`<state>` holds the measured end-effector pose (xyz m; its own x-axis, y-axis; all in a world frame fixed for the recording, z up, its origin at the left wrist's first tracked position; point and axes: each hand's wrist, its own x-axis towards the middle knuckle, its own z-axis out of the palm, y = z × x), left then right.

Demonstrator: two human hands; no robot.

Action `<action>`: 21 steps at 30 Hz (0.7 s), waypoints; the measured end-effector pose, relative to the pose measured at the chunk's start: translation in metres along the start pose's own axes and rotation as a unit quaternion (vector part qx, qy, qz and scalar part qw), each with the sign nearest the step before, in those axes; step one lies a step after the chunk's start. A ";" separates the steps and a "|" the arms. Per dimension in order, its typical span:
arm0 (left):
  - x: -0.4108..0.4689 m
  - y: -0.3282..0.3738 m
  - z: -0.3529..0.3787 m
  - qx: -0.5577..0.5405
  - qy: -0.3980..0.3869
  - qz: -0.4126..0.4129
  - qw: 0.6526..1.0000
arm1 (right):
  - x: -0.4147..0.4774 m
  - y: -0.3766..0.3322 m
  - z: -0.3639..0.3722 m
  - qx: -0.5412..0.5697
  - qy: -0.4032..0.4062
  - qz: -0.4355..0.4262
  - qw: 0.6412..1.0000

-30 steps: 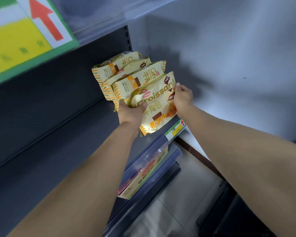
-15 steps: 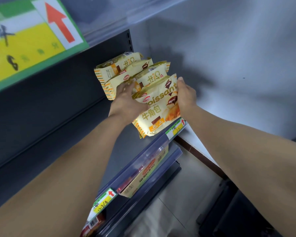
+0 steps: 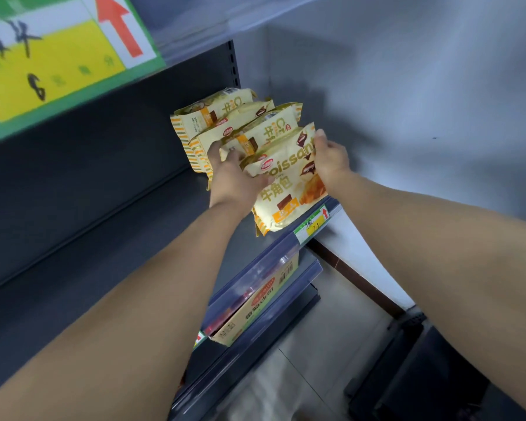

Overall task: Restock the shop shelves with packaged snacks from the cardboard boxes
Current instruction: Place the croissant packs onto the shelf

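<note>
The left hand (image 3: pixel 231 174) is spread open. Its fingers (image 3: pixel 217 150) reach in between the bags, and its palm lies flat on the left side of the front croissant bag (image 3: pixel 286 189). The right hand (image 3: pixel 331 161) grips the right edge of that same bag, near the top corner. The thumb is on the front, and the other fingers curl around behind, so the bag is held between both hands.

The front croissant bag is cream and orange and stands tilted at the front edge of the dark shelf (image 3: pixel 134 238). Just behind the left hand, three more croissant bags (image 3: pixel 225 117) stand in a row, each leaning on the next. They go back toward the rear panel of the shelf.

Just below the right hand, a green and yellow price tag (image 3: pixel 312 223) sits on the shelf's front rail. Lower down, under both arms, a flat snack box (image 3: pixel 255 308) lies on the next shelf. Far up and to the left of the left hand hangs a big sign (image 3: pixel 58 56) with a red arrow. To the right of the right hand is a plain white wall (image 3: pixel 422 117).
</note>
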<state>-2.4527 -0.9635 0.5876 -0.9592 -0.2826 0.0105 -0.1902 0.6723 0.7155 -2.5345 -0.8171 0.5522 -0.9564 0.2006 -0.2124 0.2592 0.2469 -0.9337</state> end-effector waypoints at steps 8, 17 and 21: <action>-0.004 0.001 0.010 -0.071 0.031 -0.040 0.996 | -0.001 0.019 0.000 0.050 -0.025 0.004 0.998; -0.013 -0.026 0.004 -0.210 -0.047 -0.144 0.966 | -0.005 0.011 0.002 0.026 -0.017 0.038 0.999; -0.009 -0.031 -0.001 -0.271 -0.113 -0.190 0.937 | 0.001 -0.005 -0.002 0.061 -0.054 0.082 0.993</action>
<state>-2.4374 -0.9829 0.5661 -0.8754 -0.2379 -0.4208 -0.4509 0.0883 0.8882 -2.5368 -0.8166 0.5569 -0.9128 0.1243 -0.3889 0.4016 0.1012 -0.9102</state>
